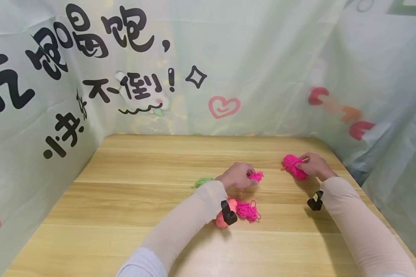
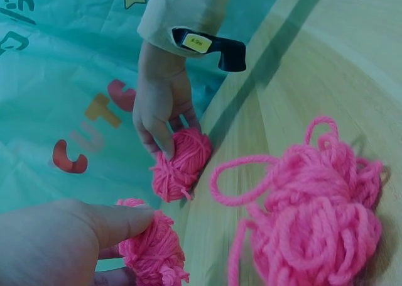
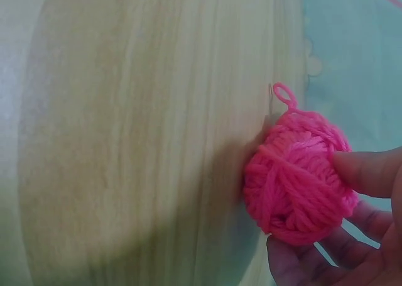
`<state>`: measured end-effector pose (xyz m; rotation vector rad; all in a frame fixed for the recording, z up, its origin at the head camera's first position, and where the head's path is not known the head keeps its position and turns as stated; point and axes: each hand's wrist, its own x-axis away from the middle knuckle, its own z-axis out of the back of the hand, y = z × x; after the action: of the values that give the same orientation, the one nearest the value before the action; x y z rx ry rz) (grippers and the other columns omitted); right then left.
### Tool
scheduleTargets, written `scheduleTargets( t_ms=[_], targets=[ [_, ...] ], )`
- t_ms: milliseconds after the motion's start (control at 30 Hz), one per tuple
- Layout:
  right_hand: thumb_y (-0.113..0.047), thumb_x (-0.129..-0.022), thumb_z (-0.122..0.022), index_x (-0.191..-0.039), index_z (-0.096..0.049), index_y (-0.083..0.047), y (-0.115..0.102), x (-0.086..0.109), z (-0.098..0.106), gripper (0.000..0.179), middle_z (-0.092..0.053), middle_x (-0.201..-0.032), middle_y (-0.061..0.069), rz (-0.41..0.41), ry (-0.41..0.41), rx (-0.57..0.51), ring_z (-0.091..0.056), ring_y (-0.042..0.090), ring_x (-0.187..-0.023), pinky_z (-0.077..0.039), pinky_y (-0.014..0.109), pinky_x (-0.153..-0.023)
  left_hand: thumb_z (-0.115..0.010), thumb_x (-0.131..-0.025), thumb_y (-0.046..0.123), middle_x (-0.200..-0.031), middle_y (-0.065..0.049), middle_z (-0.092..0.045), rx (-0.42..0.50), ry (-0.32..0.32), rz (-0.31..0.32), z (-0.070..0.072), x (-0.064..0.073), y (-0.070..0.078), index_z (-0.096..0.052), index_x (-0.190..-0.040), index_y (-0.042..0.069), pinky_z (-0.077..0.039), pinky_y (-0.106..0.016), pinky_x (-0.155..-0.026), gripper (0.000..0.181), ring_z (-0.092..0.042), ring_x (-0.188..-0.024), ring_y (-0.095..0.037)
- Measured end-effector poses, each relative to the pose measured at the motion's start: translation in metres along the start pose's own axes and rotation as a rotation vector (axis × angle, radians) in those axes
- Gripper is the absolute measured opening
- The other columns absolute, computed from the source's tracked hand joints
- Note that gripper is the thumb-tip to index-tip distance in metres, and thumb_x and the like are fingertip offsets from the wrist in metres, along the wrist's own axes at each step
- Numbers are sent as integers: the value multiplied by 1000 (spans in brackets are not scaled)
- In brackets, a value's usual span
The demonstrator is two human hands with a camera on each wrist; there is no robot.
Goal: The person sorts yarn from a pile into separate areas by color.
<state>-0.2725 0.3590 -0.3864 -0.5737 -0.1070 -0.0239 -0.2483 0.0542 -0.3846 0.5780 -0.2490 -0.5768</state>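
In the right half of the head view, a person's right hand (image 1: 314,166) grasps a bright pink yarn ball (image 1: 292,166) between thumb and fingers. Its long axis slants from upper left to lower right there; in the right wrist view it looks rounder, a small loop pointing up from its top. Right of centre, the left hand (image 1: 236,176) pinches a smaller pink bundle (image 1: 256,176), which points right, away from the palm; in the left wrist view it runs from upper left to lower right.

Below that hand we see a looped pink skein (image 1: 247,210) beside a coral yarn ball (image 1: 220,222), and to its left some green yarn (image 1: 202,182). All sit on a pale wood-grain table (image 1: 142,165), walled by light printed cloth (image 1: 263,57) with large black characters (image 1: 131,29) at upper left and a pink heart outline (image 1: 224,107) at upper centre.

The left sleeve (image 1: 183,219) hides part of the green yarn, and a black wrist camera (image 1: 229,216) covers part of the coral ball. The left wrist view cuts off the left hand at its edge. We cannot tell whether either held piece touches the wood.
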Motion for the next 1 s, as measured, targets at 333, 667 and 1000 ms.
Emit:
scheduleTargets(
  t_ms=[333, 667, 1000],
  targets=[
    [-30, -99, -49, -131, -44, 12, 0, 1, 4, 53, -44, -131, 38, -12, -34, -67, -46, 50, -117, -49, 50, -89, -71, -89, 31, -83, 6, -59, 15, -3, -12, -1, -1, 5, -67, -112, 11, -44, -19, -65, 31, -51, -73, -8],
    [-27, -104, -22, -139, -33, 16, -2, 3, 7, 56, -37, -136, 37, -43, -102, -254, -41, 47, -120, -45, 53, -96, -71, -89, 32, -81, 6, -59, 65, -10, 12, -8, -5, 5, -67, -112, 12, -45, -20, -62, 31, -52, -69, -8],
    [-28, -104, -20, -141, -31, 14, 0, 4, 6, 58, -34, -139, 37, -72, -114, -349, -40, 45, -122, -46, 50, -96, -70, -90, 37, -84, 8, -60, 96, 31, 5, -14, -14, 4, -67, -99, 15, -45, -20, -64, 24, -53, -75, -8]
  ],
)
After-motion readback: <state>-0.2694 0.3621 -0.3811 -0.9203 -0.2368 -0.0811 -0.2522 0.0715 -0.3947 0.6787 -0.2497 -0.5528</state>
